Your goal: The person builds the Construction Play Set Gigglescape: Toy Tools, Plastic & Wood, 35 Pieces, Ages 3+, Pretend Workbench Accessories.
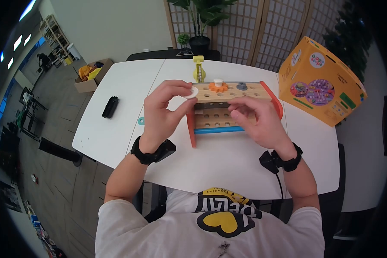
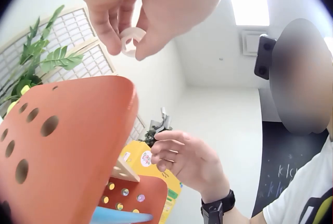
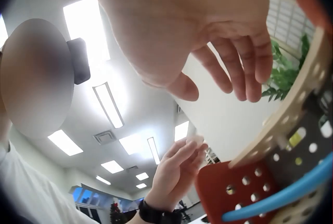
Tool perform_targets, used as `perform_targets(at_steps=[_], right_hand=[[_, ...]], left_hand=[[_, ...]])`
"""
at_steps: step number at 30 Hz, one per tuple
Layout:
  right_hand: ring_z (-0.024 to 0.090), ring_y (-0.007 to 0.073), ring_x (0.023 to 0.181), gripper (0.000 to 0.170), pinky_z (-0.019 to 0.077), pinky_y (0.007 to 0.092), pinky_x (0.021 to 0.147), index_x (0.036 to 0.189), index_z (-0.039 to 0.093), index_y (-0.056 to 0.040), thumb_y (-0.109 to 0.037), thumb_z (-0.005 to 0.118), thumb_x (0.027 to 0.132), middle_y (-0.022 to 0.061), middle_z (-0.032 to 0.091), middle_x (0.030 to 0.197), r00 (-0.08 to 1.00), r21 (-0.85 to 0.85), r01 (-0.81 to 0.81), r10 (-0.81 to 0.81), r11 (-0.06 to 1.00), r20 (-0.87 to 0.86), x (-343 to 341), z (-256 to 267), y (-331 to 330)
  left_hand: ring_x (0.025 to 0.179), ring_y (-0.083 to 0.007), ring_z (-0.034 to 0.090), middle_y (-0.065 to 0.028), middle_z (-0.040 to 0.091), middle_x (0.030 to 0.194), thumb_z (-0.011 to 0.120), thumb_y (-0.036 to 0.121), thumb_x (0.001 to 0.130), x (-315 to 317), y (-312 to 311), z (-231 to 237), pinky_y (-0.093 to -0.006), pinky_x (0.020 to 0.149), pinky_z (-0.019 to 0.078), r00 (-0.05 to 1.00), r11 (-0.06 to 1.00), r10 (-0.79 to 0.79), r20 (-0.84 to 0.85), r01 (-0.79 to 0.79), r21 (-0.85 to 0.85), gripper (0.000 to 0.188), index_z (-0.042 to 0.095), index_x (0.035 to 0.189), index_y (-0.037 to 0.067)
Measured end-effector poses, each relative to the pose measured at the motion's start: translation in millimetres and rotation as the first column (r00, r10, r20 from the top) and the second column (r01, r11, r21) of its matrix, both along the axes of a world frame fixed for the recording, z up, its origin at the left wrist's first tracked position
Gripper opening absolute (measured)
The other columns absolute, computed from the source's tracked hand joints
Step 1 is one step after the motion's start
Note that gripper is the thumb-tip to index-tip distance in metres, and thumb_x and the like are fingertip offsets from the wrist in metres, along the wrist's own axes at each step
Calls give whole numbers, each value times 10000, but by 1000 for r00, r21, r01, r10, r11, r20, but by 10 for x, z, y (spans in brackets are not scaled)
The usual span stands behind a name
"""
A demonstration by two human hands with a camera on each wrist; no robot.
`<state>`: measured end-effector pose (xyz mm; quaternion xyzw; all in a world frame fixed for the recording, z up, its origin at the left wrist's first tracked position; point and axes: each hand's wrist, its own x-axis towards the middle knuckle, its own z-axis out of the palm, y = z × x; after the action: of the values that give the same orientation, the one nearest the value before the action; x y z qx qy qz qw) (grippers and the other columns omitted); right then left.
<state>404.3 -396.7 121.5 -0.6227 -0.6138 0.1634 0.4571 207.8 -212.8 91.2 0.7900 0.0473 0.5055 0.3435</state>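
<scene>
Between thumb and fingertips my left hand pinches a small white ring, near the left end of a toy workbench. The ring's hole shows in the left wrist view, where the ring is up above the orange-red side panel. My right hand is at the front edge of the perforated wooden top board, its fingers loosely bent and holding nothing. On that board sit an orange gear with a white cap over it, and a grey piece farther right.
A blue rod runs along the workbench's lower front. Behind it stands a yellow-green toy piece. A teal ring and a black case lie to the left. A large yellow-orange box stands at the right.
</scene>
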Motion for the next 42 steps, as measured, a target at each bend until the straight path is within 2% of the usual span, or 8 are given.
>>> perform_targets(at_steps=[5,11,14,16,18,23,27,42], right_hand=[[712,179,1047,430,571,295,914,1355,577,78,-209,627,1039,137,707,1175,815,83,-276,279,957,-508,-204,-252,290],[702,188,1077,416,587,295,931,1381,549,68,-147,629,1033,150,672,1246,679,60,-293,252,954,-690,-214,-296,359],[707,188,1074,385,582,295,929,1318,595,86,-117,668,999,146,703,1183,733,92,-224,230,970,-640,-182,-396,411],[719,207,1033,350,581,313,890,1244,630,101,-97,695,963,164,719,1119,932,-5,-141,131,990,-337,-119,-460,422],[727,236,991,320,575,334,848,1176,658,110,-87,717,931,186,726,1056,996,-76,-73,68,994,-60,-66,-537,449],[739,251,873,276,572,337,779,1081,680,86,-85,751,875,212,726,927,970,-250,41,22,967,242,-41,-651,577],[724,252,812,289,561,354,737,1034,682,85,-147,752,878,200,725,877,974,-379,76,14,922,228,22,-804,813],[676,357,1035,297,544,409,884,1130,653,40,-131,698,891,229,692,1082,965,-430,40,78,902,252,-62,-982,1250]], left_hand=[[940,-236,706,-50,735,1006,829,42,754,72,-131,-38,-347,837,551,997,914,55,57,-73,400,196,712,911,61],[1006,-252,688,-32,735,1023,852,147,735,127,-169,-55,-377,863,498,989,825,84,123,-138,548,225,705,897,94],[1020,-264,684,-49,731,1049,842,134,753,75,-198,-2,-383,892,495,994,843,100,38,-105,528,227,712,933,89],[1018,-274,683,-67,728,1062,826,117,775,6,-199,25,-379,891,504,996,884,91,-18,-72,462,222,714,963,79],[1012,-275,685,-84,727,1064,793,110,819,-34,-122,-29,-368,873,518,995,941,97,-22,-84,326,204,715,1000,61],[981,-234,693,-97,736,1038,701,179,954,-32,200,-452,-343,814,549,950,920,175,-260,-251,-299,218,706,1093,11],[952,-237,718,-139,757,1040,626,283,1010,-19,347,-644,-354,847,555,836,867,84,-543,-329,-374,339,702,1162,-10],[856,-287,731,-206,760,946,603,248,993,29,333,-788,-369,795,561,744,898,80,-663,-343,-276,343,727,1117,-47]])
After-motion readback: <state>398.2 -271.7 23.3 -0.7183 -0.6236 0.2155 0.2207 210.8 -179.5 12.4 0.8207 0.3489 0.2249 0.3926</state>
